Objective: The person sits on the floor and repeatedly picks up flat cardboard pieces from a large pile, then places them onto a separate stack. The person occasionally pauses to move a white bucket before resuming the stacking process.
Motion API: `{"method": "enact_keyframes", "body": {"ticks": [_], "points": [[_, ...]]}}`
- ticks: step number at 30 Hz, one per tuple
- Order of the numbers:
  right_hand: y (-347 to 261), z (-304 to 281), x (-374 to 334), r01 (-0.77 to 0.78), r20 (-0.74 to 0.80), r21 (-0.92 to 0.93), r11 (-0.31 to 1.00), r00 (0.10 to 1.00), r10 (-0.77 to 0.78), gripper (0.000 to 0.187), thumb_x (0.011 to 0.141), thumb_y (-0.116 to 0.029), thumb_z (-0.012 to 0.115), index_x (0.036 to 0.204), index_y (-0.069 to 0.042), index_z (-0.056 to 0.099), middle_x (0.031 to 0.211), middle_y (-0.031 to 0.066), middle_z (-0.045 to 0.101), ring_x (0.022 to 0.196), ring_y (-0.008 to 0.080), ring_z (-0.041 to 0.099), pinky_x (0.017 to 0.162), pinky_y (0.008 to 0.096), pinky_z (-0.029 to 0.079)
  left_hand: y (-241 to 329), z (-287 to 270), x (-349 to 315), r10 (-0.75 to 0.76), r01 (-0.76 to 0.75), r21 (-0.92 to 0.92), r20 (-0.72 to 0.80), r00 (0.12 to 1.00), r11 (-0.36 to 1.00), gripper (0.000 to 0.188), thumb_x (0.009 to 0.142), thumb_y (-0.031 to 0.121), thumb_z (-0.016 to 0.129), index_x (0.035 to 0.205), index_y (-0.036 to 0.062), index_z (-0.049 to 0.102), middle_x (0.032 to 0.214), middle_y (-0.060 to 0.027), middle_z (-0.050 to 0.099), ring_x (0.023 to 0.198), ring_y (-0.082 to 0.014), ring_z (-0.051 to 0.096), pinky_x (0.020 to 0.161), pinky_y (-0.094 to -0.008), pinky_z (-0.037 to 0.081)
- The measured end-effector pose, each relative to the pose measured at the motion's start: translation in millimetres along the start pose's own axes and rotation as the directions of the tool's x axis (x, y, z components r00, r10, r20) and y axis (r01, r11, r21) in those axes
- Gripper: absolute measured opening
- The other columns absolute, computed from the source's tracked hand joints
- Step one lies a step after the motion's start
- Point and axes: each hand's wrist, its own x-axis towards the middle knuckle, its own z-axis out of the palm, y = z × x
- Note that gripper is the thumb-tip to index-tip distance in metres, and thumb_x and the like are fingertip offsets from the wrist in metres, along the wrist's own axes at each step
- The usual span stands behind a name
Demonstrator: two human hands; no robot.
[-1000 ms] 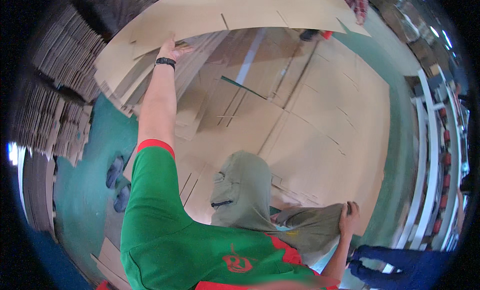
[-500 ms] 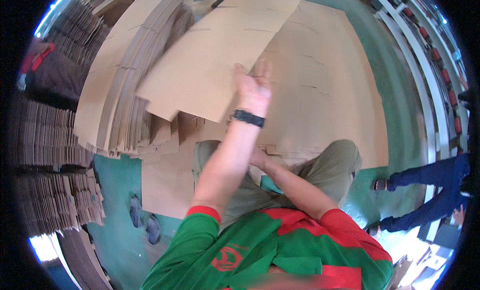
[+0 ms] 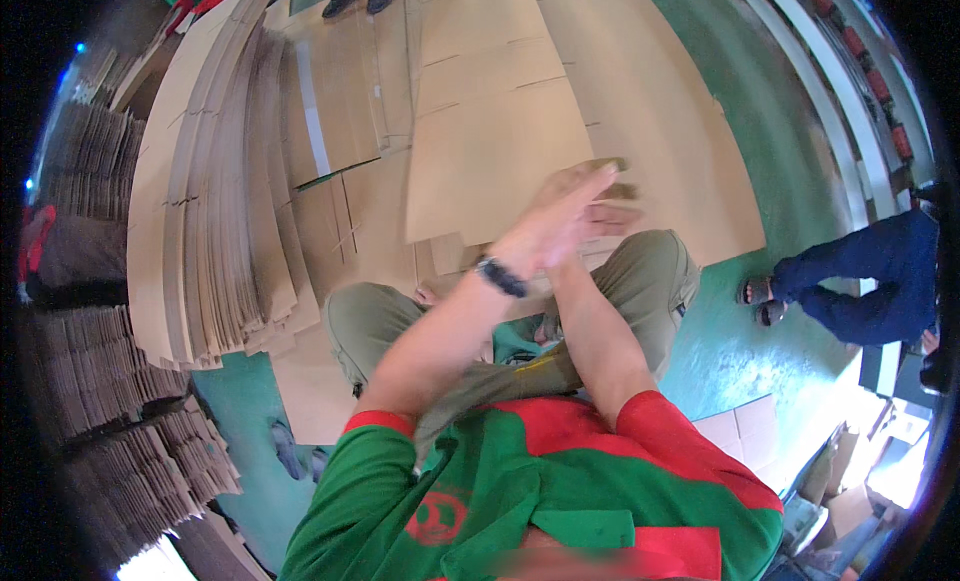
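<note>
Head view: at frame centre, the left hand (image 3: 555, 221), fingers flat and apart, now presses the near edge of the flat brown cardboard sheet (image 3: 495, 171); a second ago it reached a leaning stack. The right hand (image 3: 610, 216) lies beneath it, grip unclear. The sheet has come forward onto the lap, beside the leaning pile of cardboard sheets (image 3: 215, 211) at left.

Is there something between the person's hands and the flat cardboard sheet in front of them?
Nothing visible stands between them. The left hand lies flat on the near edge of the cardboard sheet, and the right hand touches the same edge just beside it, partly hidden behind the left hand. The leaning cardboard stack stands apart to the left.
</note>
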Motion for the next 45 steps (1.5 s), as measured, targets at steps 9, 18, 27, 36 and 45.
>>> {"method": "enact_keyframes", "body": {"ticks": [9, 18, 27, 36, 45], "points": [[55, -84, 134, -0.266, -0.360, -0.639, 0.722, 0.933, 0.025, 0.061, 0.089, -0.025, 0.072, 0.132, 0.010, 0.047, 0.132, 0.0230, 0.057, 0.117, 0.0303, 0.058, 0.097, 0.0372, 0.049, 166, -194, -265, 0.730, 0.160, 0.824, -0.558, 0.396, 0.544, 0.056, 0.095, 0.026, 0.063, 0.138, -0.0039, 0.043, 0.115, -0.0147, 0.063, 0.101, -0.0234, 0.066, 0.085, -0.0364, 0.055], [85, -121, 177, -0.414, -0.552, -0.547, 0.728, 0.832, 0.058, 0.065, 0.091, -0.031, 0.068, 0.135, 0.011, 0.044, 0.137, 0.0231, 0.054, 0.122, 0.0315, 0.056, 0.099, 0.0370, 0.048, 218, -355, -615, 0.837, 0.878, 0.093, -0.363, -0.409, 0.469, 0.083, 0.084, 0.062, 0.062, 0.122, -0.0118, 0.060, 0.125, -0.0275, 0.061, 0.112, -0.0385, 0.061, 0.095, -0.0476, 0.047], [76, -121, 157, -0.257, -0.474, -0.328, 0.909, 0.877, 0.077, 0.061, 0.094, -0.025, 0.064, 0.141, 0.004, 0.038, 0.140, 0.0173, 0.051, 0.124, 0.0276, 0.053, 0.103, 0.0371, 0.044, 194, -389, -624, 0.745, 0.870, -0.011, -0.511, -0.428, 0.492, 0.086, 0.079, 0.068, 0.065, 0.105, -0.0140, 0.067, 0.104, -0.0300, 0.067, 0.095, -0.0406, 0.064, 0.084, -0.0470, 0.049], [21, -76, 104, -0.216, -0.093, 0.083, 0.973, 0.970, 0.223, 0.056, 0.089, -0.016, 0.071, 0.133, 0.004, 0.044, 0.126, 0.0159, 0.058, 0.110, 0.0260, 0.060, 0.090, 0.0410, 0.051, 206, -283, -429, 0.967, 0.890, 0.394, 0.200, 0.160, -0.229, 0.057, 0.096, 0.036, 0.059, 0.126, -0.0123, 0.054, 0.131, -0.0309, 0.054, 0.122, -0.0420, 0.052, 0.104, -0.0465, 0.039], [-273, -29, 15, 0.390, 0.116, -0.593, 0.705, 0.907, -0.404, 0.050, 0.083, -0.047, 0.072, 0.106, -0.002, 0.065, 0.078, 0.0021, 0.061, 0.057, 0.0116, 0.050, 0.045, 0.0308, 0.038, 163, -234, -109, 0.416, 0.207, 0.622, -0.699, 0.582, 0.755, 0.092, 0.088, 0.061, 0.062, 0.149, -0.0010, 0.030, 0.147, -0.0204, 0.042, 0.133, -0.0316, 0.043, 0.105, -0.0454, 0.040]]}}
